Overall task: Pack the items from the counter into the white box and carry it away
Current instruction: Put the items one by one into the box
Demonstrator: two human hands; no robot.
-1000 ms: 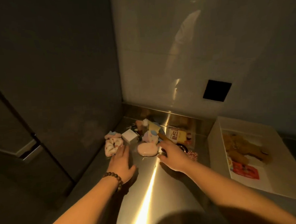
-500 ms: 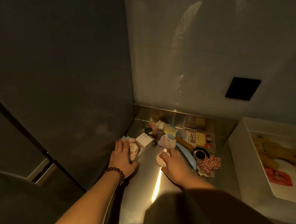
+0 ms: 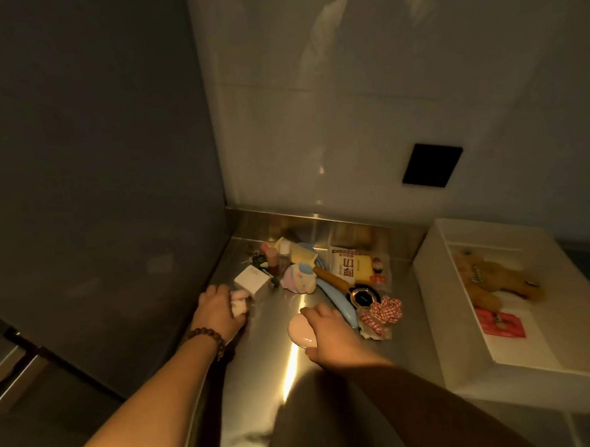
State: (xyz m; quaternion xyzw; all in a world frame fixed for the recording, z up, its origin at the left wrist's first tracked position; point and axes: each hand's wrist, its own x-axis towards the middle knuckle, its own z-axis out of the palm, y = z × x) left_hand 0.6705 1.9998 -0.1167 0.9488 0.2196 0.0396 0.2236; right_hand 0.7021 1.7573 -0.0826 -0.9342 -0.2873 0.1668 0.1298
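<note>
One pink oval case (image 3: pixel 301 330) is clasped in the right hand (image 3: pixel 330 337), and one pale scrunchie (image 3: pixel 239 301) is gripped by the left hand (image 3: pixel 218 311), both left of one white box (image 3: pixel 426 284). One plush bear (image 3: pixel 495 281) is held inside. A steel bench (image 3: pixel 260 379) is set against grey walls.

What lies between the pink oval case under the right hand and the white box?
On the steel counter, the red-checked fabric scrunchie and long blue tool lie between the pink oval case, gripped by the right hand, and the white box; lifting over clears them.
</note>
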